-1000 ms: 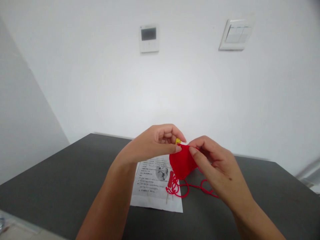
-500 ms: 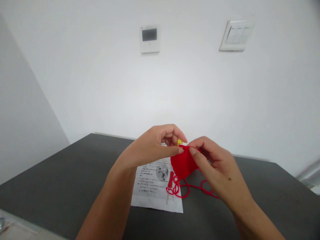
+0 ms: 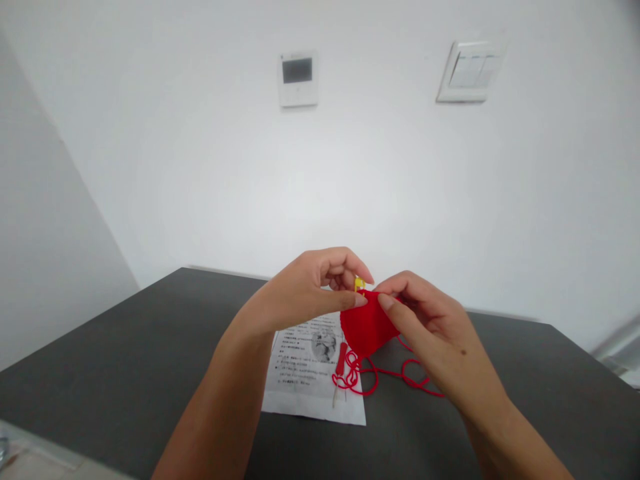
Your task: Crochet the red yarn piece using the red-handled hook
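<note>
Between my two hands a piece of red crochet work [image 3: 367, 330] is held up above the table. My left hand [image 3: 320, 287] pinches its upper left edge, thumb in front. A small yellow stitch marker [image 3: 359, 285] sticks up from that edge, close to my left thumb and fingers. My right hand [image 3: 425, 313] grips the upper right part of the piece between thumb and fingers. Red yarn [image 3: 367, 380] lies in loose loops below. A crochet hook with a red handle [image 3: 341, 360] rests on the paper, its thin shaft pointing toward me.
A printed sheet of paper [image 3: 300, 393] with a round picture lies under the hook, on the dark table [image 3: 125, 347]. Behind the table rises a white wall [image 3: 200, 167] with a small control panel [image 3: 299, 80] and a switch plate [image 3: 470, 72].
Both hands keep almost the same hold on the red piece. The yarn at the right shows slightly more beside my right hand, and the view has shifted a little.
</note>
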### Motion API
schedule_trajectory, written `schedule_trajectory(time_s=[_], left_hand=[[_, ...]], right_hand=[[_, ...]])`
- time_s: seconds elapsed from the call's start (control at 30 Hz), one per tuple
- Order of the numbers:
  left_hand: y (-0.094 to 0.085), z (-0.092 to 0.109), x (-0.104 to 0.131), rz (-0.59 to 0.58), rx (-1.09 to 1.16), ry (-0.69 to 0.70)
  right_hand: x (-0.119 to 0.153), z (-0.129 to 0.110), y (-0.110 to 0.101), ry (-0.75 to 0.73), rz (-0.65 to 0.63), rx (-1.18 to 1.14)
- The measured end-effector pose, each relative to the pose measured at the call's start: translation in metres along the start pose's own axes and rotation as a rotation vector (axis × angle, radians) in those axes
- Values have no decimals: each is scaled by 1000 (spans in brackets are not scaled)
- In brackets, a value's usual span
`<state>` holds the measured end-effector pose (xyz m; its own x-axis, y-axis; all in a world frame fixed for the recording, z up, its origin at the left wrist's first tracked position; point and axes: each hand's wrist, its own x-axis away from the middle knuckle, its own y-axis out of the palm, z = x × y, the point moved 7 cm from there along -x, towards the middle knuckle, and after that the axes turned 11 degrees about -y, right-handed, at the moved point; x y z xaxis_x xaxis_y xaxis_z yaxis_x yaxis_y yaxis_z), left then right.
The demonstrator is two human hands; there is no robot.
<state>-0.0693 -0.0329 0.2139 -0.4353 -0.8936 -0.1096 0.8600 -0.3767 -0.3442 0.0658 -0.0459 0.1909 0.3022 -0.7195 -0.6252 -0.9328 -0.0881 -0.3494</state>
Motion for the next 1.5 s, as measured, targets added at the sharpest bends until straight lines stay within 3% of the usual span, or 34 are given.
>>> schedule_trajectory(time_s=[0.3, 0.77, 1.5], left_hand=[[0, -1, -1, 5, -2, -4], [3, -5, -4, -148, 174, 21], [2, -7, -6, -139, 185, -11]], right_hand=[[0, 0, -1, -18, 21, 14], [1, 2, 1, 38, 21, -162], [0, 1, -1, 43, 23, -116]])
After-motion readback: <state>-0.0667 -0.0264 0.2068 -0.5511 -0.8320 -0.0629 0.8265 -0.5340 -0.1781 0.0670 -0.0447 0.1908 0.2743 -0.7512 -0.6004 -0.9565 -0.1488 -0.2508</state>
